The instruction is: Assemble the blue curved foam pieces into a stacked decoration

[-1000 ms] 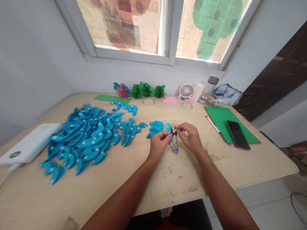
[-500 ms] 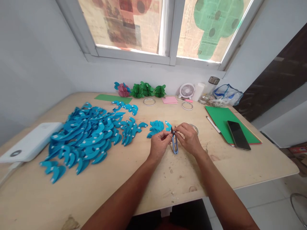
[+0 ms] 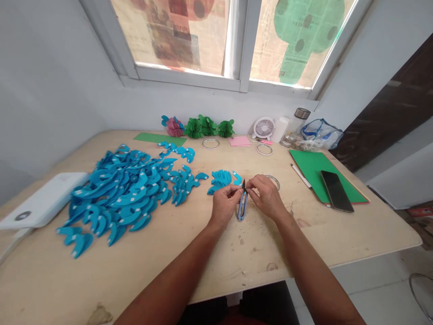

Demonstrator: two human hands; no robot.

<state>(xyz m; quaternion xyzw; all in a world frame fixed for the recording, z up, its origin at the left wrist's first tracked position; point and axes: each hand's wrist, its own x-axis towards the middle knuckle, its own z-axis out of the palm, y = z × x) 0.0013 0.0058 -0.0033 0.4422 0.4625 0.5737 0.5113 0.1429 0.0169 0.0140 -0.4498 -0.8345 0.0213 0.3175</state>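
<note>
Table [image 3: 152, 271], pale wood-toned. Bearing: blue paper pieces [image 3: 125, 194], heaped; white device [image 3: 47, 194], left; white fan [image 3: 264, 128]; capped clear bottle [image 3: 297, 125]; three green paper figures [image 3: 207, 126]; pink paper [image 3: 239, 141]; white pen [image 3: 300, 175].

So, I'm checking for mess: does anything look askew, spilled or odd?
The black rectangular phone lies askew, its near end overhanging the green rectangular sheet. Small pale specks litter the light wooden table, like debris.

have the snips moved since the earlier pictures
Yes: the snips have swung, their lower end now farther left in the picture, away from the phone.
</note>
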